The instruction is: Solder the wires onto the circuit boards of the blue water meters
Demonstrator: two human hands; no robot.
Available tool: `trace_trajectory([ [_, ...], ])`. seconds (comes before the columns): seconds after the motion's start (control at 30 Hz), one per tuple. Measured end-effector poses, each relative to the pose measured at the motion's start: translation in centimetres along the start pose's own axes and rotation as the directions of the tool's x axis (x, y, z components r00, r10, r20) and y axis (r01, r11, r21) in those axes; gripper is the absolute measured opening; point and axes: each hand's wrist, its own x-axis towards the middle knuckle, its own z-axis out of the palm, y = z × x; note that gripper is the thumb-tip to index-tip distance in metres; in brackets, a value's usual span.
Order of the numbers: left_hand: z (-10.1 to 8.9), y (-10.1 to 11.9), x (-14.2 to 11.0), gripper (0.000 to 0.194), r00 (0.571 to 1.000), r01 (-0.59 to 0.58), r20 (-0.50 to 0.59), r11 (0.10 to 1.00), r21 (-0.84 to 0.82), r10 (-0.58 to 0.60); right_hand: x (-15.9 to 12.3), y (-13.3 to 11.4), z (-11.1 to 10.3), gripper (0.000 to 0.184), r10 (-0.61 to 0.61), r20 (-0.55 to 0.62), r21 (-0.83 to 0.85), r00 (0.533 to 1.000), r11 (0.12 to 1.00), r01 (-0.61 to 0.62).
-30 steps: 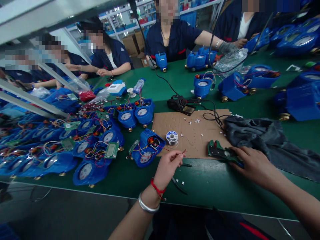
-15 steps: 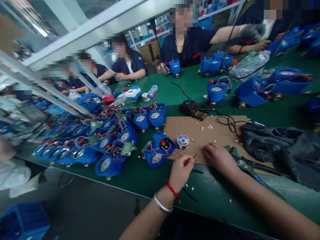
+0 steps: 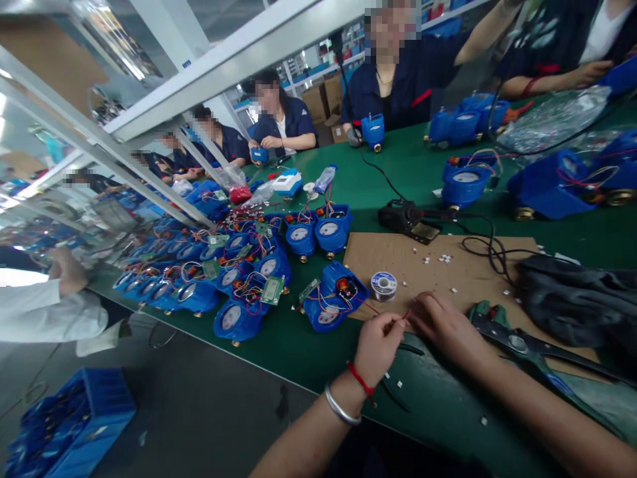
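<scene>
Blue meters [image 3: 237, 321]: rows at left, many with wires and small boards outside their cases; those look unfinished.
Uncovered meter [image 3: 327, 307]: near the middle, seemingly part-way done, wires exposed and its circuit board [image 3: 309, 289] just to the left.
Left hand [image 3: 377, 352]: thumb and fingertips pinched together on a red wire [image 3: 408, 315].
Red wire: appears to lead from the uncovered meter; its tip, between the hands, seems joined to nothing yet.
Right hand [image 3: 442, 325]: fingers curled at that tip; I cannot tell whether they grip it.
Cardboard [image 3: 478, 282]: white bits [image 3: 445, 258] scattered about, solder spool [image 3: 383, 287] at its left.
Pliers [image 3: 517, 343]: unheld, right of the right hand.
Far-left meters: too crowded to judge.
Right fingertips: partly hidden.
Dark cloth [image 3: 562, 292]: cut off at right.
</scene>
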Motion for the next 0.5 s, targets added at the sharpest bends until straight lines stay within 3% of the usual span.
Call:
trace_trajectory([
  [0.17,-0.01,-0.21,-0.05,0.021,1.000,-0.012,0.009,1.000,0.002,0.012,0.15,-0.50,0.38,0.015,0.059,0.031,0.071,0.998,0.996,-0.061],
  [0.5,0.09,-0.48,0.33,0.026,0.999,0.032,0.030,0.999,0.026,-0.032,0.12,-0.87,0.31,0.015,0.134,-0.107,0.079,0.985,0.989,-0.126],
])
